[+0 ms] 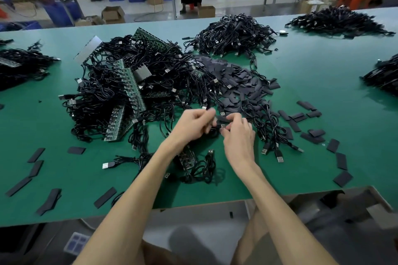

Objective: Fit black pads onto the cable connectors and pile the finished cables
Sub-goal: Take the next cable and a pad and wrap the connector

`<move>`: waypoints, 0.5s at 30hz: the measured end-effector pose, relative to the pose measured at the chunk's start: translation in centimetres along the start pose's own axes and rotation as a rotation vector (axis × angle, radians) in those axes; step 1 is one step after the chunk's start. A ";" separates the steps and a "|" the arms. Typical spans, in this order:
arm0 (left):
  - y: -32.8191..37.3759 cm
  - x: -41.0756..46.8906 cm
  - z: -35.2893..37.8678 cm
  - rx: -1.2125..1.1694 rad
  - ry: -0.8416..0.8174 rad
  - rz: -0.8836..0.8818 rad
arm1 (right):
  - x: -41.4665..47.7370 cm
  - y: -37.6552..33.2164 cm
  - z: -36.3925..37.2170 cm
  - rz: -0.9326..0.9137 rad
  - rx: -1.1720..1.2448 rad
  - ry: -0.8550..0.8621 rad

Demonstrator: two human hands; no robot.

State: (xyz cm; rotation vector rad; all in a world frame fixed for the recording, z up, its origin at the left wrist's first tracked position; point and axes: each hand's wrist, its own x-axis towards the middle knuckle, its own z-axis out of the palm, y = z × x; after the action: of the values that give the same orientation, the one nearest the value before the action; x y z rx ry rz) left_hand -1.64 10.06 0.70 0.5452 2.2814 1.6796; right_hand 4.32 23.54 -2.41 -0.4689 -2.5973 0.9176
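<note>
My left hand [193, 123] and my right hand [237, 133] meet over the green table [323, 84], just in front of a big tangle of black cables [120, 90]. The left hand pinches a black cable near its connector. The right hand's fingers close on a black pad [222, 119] and the small connector [223, 126] between the two hands. A heap of loose black pads [243, 86] lies just behind my hands. A coiled cable [203, 166] rests under my forearms.
Green circuit board strips [129, 90] are mixed into the tangle. More cable piles sit at the back centre [234, 34], back right [336, 20], far right [383, 75] and far left [19, 64]. Stray pads [341, 160] lie along the front edge on both sides.
</note>
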 end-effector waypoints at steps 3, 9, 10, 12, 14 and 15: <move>-1.5 -0.3 0.9 0.360 0.051 0.121 | 0.0 0.0 -0.1 0.002 -0.028 0.001; -3.1 -0.9 -1.9 0.551 0.232 0.170 | -0.6 0.1 -0.4 0.027 -0.072 0.010; -3.5 -0.9 -2.6 0.564 0.265 0.159 | -0.6 0.1 -0.4 0.026 -0.087 0.010; -4.0 -1.0 -3.6 0.554 0.304 0.138 | -0.7 0.1 -0.3 0.026 -0.097 0.008; -4.2 -1.2 -3.7 0.556 0.292 0.130 | -0.8 0.0 -0.2 0.024 -0.082 0.006; -4.3 -1.4 -3.5 0.580 0.278 0.131 | -0.8 -0.1 -0.2 0.022 -0.067 0.009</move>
State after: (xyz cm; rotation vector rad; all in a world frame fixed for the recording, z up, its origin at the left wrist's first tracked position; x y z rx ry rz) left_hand -2.49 5.30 -2.33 0.6123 3.0150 1.1799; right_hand 5.09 23.25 -2.40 -0.5189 -2.6263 0.8351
